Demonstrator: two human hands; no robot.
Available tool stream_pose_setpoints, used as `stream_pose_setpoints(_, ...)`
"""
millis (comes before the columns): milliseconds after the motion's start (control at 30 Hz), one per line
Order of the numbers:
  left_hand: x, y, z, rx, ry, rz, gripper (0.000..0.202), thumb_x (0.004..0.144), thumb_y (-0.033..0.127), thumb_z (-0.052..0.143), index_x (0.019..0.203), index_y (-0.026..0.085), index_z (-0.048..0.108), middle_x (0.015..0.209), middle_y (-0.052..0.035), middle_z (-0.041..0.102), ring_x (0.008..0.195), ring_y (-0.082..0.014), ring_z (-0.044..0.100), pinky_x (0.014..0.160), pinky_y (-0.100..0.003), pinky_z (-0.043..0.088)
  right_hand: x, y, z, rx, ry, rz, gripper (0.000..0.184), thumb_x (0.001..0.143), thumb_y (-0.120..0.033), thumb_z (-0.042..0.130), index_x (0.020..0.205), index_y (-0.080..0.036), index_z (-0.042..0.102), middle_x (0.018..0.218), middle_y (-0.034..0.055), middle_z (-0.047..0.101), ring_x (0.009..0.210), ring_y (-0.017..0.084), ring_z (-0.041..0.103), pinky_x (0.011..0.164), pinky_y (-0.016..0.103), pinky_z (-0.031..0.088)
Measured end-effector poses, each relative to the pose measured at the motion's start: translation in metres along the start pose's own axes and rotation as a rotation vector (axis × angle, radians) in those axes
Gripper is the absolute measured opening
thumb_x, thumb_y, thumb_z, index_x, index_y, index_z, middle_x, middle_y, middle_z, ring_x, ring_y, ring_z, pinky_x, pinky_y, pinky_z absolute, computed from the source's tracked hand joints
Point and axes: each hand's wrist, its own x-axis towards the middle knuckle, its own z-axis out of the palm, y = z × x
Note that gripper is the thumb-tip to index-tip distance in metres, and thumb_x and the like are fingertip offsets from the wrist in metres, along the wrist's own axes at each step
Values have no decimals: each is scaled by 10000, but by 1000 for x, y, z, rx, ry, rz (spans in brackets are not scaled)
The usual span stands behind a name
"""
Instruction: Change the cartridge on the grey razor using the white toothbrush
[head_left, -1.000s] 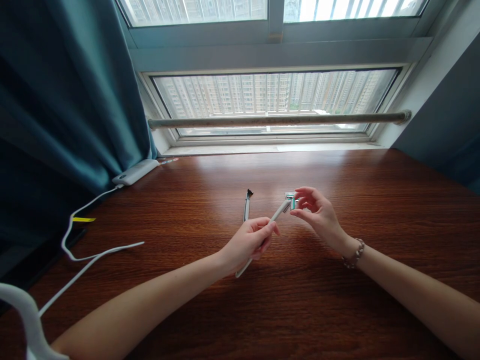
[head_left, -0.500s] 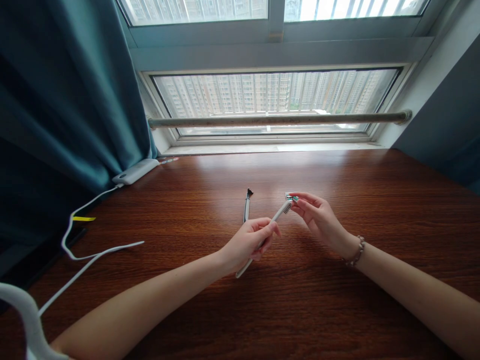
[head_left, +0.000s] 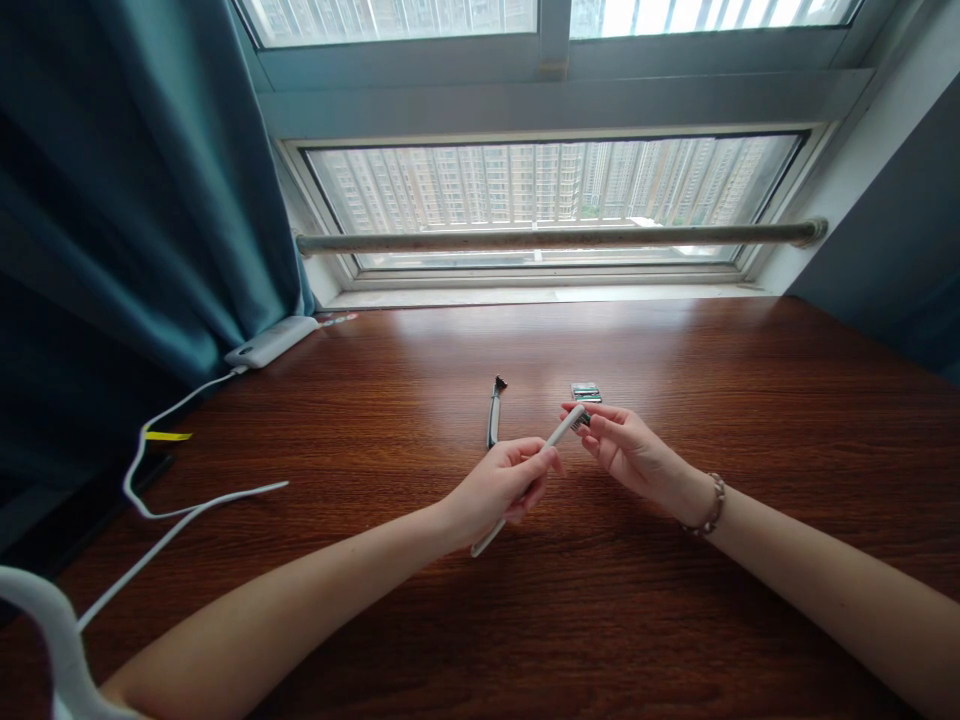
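My left hand (head_left: pixel 501 487) is closed round the handle of a thin white brush (head_left: pixel 556 436), whose bristled head points up and to the right. My right hand (head_left: pixel 628 452) lies palm up just right of the brush head, fingers loosely stretched, fingertips at the bristles and nothing held in them. A small green and silver razor cartridge (head_left: pixel 586 392) lies on the wooden table (head_left: pixel 675 620) just beyond my right fingertips. A dark razor handle (head_left: pixel 494 412) lies on the table to the left of it, beyond my left hand.
A white power bank (head_left: pixel 271 342) sits at the back left by the teal curtain (head_left: pixel 135 190), with a white cable (head_left: pixel 180 500) looping over the table's left side. A window with a metal rail (head_left: pixel 555 239) runs along the back edge.
My right hand has set the razor cartridge down on the table and drawn back toward the brush head. My left hand and the brush have hardly moved.
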Motion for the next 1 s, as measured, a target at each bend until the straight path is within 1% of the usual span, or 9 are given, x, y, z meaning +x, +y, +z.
stream_pose_setpoints(100, 0, -1, -1, -4, -5, -4, 296, 811, 438, 443, 815, 149, 506, 444, 64, 360, 335, -27, 235, 313, -146, 180, 2, 0, 0, 22, 49, -28, 244, 648, -189, 726, 885, -158, 679, 894, 21, 634, 726, 43, 550, 636, 72, 438)
stream_pose_setpoints(233, 0, -2, -1, -20, 4, 9, 299, 816, 439, 436, 811, 147, 505, 444, 62, 358, 332, -30, 232, 313, -154, 174, 4, -2, 1, 56, 88, -50, 243, 660, -146, 712, 900, -164, 674, 924, 22, 639, 802, 62, 566, 736, 93, 448)
stream_pose_setpoints(300, 0, -2, -1, -31, 14, 26, 293, 818, 434, 436, 817, 149, 503, 443, 63, 354, 336, -29, 229, 320, -153, 173, 4, -2, 2, 52, 94, -53, 236, 664, -131, 706, 896, -166, 673, 919, 25, 644, 840, 78, 571, 762, 108, 451)
stream_pose_setpoints(500, 0, -2, -1, -19, 20, 12, 295, 810, 443, 444, 823, 152, 495, 440, 67, 358, 337, -29, 229, 326, -153, 178, 3, 0, 2, 36, 106, -65, 224, 672, -121, 694, 889, -173, 670, 909, 29, 648, 851, 93, 579, 767, 131, 465)
stream_pose_setpoints(600, -1, -2, -1, 11, 22, 7, 310, 811, 454, 434, 816, 151, 499, 440, 66, 353, 342, -28, 226, 327, -152, 178, 4, 0, 0, 42, 134, -69, 213, 667, -120, 695, 872, -175, 672, 915, 21, 641, 854, 92, 576, 773, 128, 463)
stream_pose_setpoints(733, -2, -2, 0, 66, -6, -14, 318, 797, 462, 455, 809, 148, 503, 459, 62, 349, 364, -31, 246, 329, -147, 192, 7, 0, -4, 54, 166, -81, 203, 653, -134, 708, 849, -172, 673, 943, 20, 626, 847, 83, 567, 768, 119, 452)
stream_pose_setpoints(800, -3, -1, 0, 76, 0, 5, 314, 799, 456, 454, 807, 145, 502, 457, 60, 352, 365, -32, 254, 332, -149, 201, 7, -1, -4, 45, 167, -95, 220, 648, -142, 713, 860, -177, 670, 963, 22, 620, 866, 87, 562, 785, 128, 444)
stream_pose_setpoints(900, -2, -1, 0, 73, 39, 55, 305, 813, 441, 438, 813, 142, 500, 451, 59, 363, 358, -31, 252, 338, -151, 206, 5, -1, -3, 9, 151, -106, 264, 635, -150, 723, 888, -191, 662, 985, 23, 615, 903, 108, 558, 820, 164, 434)
stream_pose_setpoints(1000, -2, 0, -1, 82, 46, 47, 309, 807, 444, 445, 811, 140, 498, 450, 59, 363, 359, -31, 252, 339, -150, 208, 3, -2, -2, -3, 114, -93, 329, 630, -140, 723, 942, -213, 646, 987, 18, 611, 898, 116, 561, 824, 197, 435)
